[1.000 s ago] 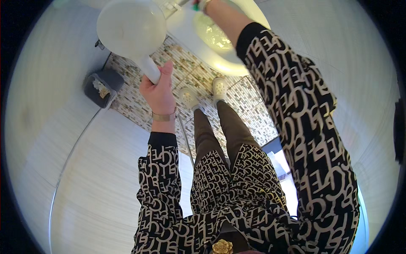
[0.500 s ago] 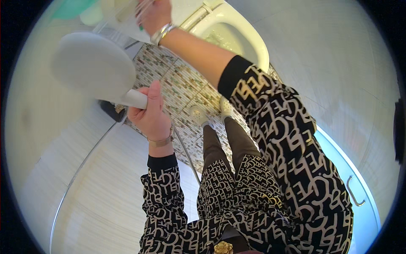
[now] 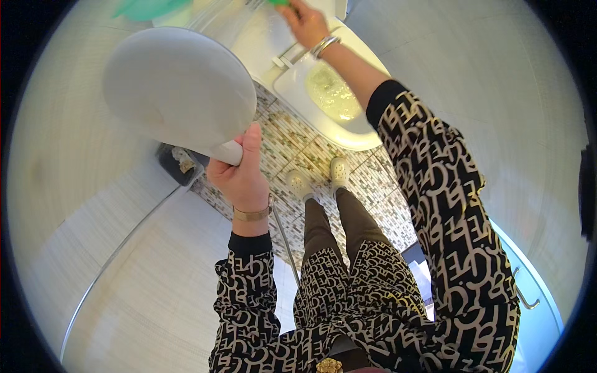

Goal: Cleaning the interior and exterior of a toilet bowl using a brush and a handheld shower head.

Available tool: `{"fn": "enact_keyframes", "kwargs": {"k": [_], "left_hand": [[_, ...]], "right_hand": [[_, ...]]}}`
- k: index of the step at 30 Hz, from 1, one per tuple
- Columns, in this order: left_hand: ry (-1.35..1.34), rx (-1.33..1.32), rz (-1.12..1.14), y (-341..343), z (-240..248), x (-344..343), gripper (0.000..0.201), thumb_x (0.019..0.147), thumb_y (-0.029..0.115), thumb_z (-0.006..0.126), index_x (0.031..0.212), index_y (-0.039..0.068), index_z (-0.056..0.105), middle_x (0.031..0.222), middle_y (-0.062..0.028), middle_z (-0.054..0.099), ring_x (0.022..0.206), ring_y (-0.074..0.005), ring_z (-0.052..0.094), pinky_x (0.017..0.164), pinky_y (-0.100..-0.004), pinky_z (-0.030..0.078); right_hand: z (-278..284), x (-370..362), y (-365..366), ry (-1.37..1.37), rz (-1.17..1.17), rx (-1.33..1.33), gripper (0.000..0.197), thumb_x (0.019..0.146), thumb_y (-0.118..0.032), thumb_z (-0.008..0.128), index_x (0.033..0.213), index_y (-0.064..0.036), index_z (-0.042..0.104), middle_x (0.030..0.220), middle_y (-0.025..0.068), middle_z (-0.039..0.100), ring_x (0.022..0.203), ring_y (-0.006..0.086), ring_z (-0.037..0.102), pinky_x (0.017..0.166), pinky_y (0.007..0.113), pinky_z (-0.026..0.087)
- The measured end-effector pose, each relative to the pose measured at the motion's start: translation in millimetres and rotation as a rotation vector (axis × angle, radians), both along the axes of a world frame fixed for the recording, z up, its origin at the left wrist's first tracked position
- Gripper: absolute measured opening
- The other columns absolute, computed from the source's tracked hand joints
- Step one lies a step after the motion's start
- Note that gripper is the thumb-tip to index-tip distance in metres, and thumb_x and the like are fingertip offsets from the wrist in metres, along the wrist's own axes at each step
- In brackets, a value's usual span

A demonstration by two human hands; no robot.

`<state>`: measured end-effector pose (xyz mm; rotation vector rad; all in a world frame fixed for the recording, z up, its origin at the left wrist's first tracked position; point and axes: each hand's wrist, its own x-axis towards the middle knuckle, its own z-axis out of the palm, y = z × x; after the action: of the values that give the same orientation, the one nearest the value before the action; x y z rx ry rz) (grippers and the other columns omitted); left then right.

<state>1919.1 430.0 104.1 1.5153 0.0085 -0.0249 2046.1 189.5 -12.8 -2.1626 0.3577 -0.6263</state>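
Note:
My left hand (image 3: 241, 180) is shut on the narrow end of a white oval toilet lid (image 3: 180, 93) and holds it up to the left of the toilet. The white toilet (image 3: 351, 133) stands open below, with foamy yellowish water in its bowl. Stretched out over the back of the toilet, my right hand (image 3: 306, 23) grips a small green thing (image 3: 280, 3) that the frame's top edge cuts off. A bracelet circles each wrist.
My feet in white shoes (image 3: 303, 184) stand on the mosaic tile floor (image 3: 292, 133) before the toilet. A small dark bin (image 3: 177, 163) sits at the left by the pale wall. A thin hose (image 3: 285, 239) runs down beside my leg. Another green object (image 3: 146, 7) shows at top left.
The lid has come closer and more to the right in my left hand. My right hand has shifted right, over the back of the toilet, and the bowl now shows more fully.

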Motion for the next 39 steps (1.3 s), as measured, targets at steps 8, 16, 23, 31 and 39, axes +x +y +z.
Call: {"fn": "enact_keyframes", "kwargs": {"k": [8, 16, 23, 31, 39], "left_hand": [[-0.051, -0.002, -0.027, -6, -7, -1, 0.020, 0.082, 0.001, 0.064, 0.068, 0.007, 0.052, 0.053, 0.0042, 0.043, 0.045, -0.0034, 0.034, 0.042, -0.0210, 0.024], [0.042, -0.023, -0.002, 5, -13, -2, 0.020, 0.081, 0.001, 0.065, 0.067, 0.007, 0.053, 0.054, 0.0050, 0.044, 0.045, -0.0025, 0.035, 0.042, -0.0201, 0.025], [0.092, -0.024, 0.000, 5, -32, 0, 0.019, 0.080, 0.000, 0.068, 0.068, 0.007, 0.054, 0.055, 0.0071, 0.044, 0.047, -0.0015, 0.034, 0.044, -0.0195, 0.025], [0.161, 0.062, 0.066, 31, -53, 10, 0.019, 0.080, 0.001, 0.068, 0.068, 0.007, 0.054, 0.056, 0.0064, 0.044, 0.048, -0.0019, 0.036, 0.045, -0.0191, 0.025], [0.144, 0.103, 0.096, 42, -60, 5, 0.020, 0.081, 0.005, 0.067, 0.067, 0.008, 0.053, 0.054, 0.0045, 0.042, 0.046, -0.0039, 0.034, 0.043, -0.0206, 0.023]], "right_hand": [[-19, 26, -69, -0.081, -0.332, 0.167, 0.029, 0.093, -0.029, 0.044, 0.100, -0.0036, 0.055, 0.072, 0.0201, 0.060, 0.067, 0.0351, 0.059, 0.062, 0.044, 0.045], [-61, 40, -70, 0.037, -0.502, 0.027, 0.035, 0.094, -0.033, 0.040, 0.100, -0.0014, 0.054, 0.088, 0.0280, 0.060, 0.083, 0.0465, 0.056, 0.069, 0.051, 0.043], [-147, -31, -184, 0.608, -0.426, -0.332, 0.037, 0.088, -0.040, 0.054, 0.090, -0.0042, 0.062, 0.066, 0.0169, 0.061, 0.049, 0.0273, 0.056, 0.050, 0.036, 0.047], [-171, -15, -46, 0.410, -0.335, 0.879, 0.028, 0.089, -0.025, 0.051, 0.078, 0.0002, 0.055, 0.061, 0.0093, 0.056, 0.048, 0.0179, 0.052, 0.044, 0.032, 0.042], [-75, -12, 149, -0.293, -0.227, 1.425, 0.037, 0.091, -0.015, 0.051, 0.126, -0.0013, 0.047, 0.059, 0.0066, 0.048, 0.047, 0.0157, 0.047, 0.043, 0.030, 0.041]]}}
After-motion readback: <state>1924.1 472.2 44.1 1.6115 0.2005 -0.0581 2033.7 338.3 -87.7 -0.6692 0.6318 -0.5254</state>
